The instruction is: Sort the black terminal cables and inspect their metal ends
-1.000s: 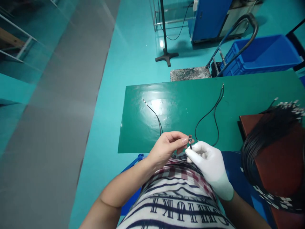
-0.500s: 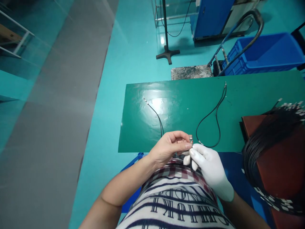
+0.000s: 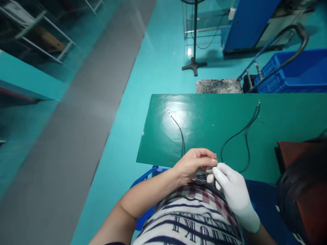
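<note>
Close together at the table's near edge, both my hands are closed at the end of a black cable. My bare left hand [image 3: 195, 165] pinches a small metal cable connector [image 3: 215, 156] between thumb and fingers; only its tip shows. Against it, my right hand [image 3: 233, 189], in a white glove, has its fingers closed just below the connector, where they hide most of the cable. Beyond my left hand a black cable [image 3: 181, 132] with a metal end lies on the green table [image 3: 204, 112]. A second, looped black cable [image 3: 247, 136] lies to the right.
A dark bundle of cables [image 3: 293, 180], blurred, rests on a reddish-brown box [image 3: 291, 153] at the right. Behind the table stand a hand trolley [image 3: 217, 85], a blue crate [image 3: 304, 73] and a black stand [image 3: 194, 64]. Blue chair-like framing [image 3: 145, 175] shows below the left edge.
The view has swung left, so everything sits further right and lower. Both hands keep their hold, and the connector's tip shows less above the left fingers than before.
</note>
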The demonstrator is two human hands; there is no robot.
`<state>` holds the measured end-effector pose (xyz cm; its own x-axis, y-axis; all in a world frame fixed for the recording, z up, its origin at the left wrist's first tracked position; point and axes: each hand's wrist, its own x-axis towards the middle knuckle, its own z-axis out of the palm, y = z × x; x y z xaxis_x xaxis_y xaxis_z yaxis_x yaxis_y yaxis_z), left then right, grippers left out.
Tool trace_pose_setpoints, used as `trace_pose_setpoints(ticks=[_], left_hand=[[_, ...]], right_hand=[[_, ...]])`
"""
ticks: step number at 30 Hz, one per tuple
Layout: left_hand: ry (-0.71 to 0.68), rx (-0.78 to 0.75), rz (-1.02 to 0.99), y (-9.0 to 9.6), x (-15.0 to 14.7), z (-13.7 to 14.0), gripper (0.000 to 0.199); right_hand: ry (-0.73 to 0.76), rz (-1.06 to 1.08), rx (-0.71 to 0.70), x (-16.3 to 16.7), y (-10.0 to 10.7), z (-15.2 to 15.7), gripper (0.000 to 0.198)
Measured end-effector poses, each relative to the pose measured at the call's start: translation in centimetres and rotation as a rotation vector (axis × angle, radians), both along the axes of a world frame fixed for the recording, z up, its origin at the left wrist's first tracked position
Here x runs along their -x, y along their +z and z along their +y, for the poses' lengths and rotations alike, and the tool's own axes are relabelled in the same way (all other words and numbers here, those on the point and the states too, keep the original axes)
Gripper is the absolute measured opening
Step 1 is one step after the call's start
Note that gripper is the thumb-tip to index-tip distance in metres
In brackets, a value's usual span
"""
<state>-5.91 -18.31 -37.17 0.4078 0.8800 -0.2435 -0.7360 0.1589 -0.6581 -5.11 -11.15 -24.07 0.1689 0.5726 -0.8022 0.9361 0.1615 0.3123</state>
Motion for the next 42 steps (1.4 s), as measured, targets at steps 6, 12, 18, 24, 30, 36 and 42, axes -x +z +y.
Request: trace_pose_setpoints(ticks=[6,12,18,24,30,36,42], left_hand=[[-0.335,0.186,0.715,-7.5,-4.3,2.8,0.024],[-0.622,0.553,0.933,-15.8,-7.0,5.2,0.018],[-0.342,0.358,0.879,-11.0,-6.3,4.3,0.006],[0.166,0.091,0.770,-2.3,-2.9,-0.8,0.030],[0.166,0.041,0.697,0.1,-2.2,-2.3,0.029],[0.206,0.070,0.586,0.7,-2.4,-2.9,0.027],[0.163,0.019,0.694,0.8,-1.4,-3.4,0.027]], right_hand=[[-0.058,-0.047,-0.138,-1.6,-0.1,1.8,0.038],[0.070,-0.037,-0.179,-2.9,0.1,3.1,0.038],[0.030,0.035,-0.268,-2.8,-1.2,4.5,0.039],[-0.153,0.439,-0.323,0.3,-3.0,5.6,0.044],[-0.261,0.614,-0.281,1.7,-3.6,4.7,0.028],[-0.224,0.373,-0.076,1.6,-2.9,3.2,0.028],[-0.233,0.467,-0.020,1.8,-1.4,3.2,0.034]])
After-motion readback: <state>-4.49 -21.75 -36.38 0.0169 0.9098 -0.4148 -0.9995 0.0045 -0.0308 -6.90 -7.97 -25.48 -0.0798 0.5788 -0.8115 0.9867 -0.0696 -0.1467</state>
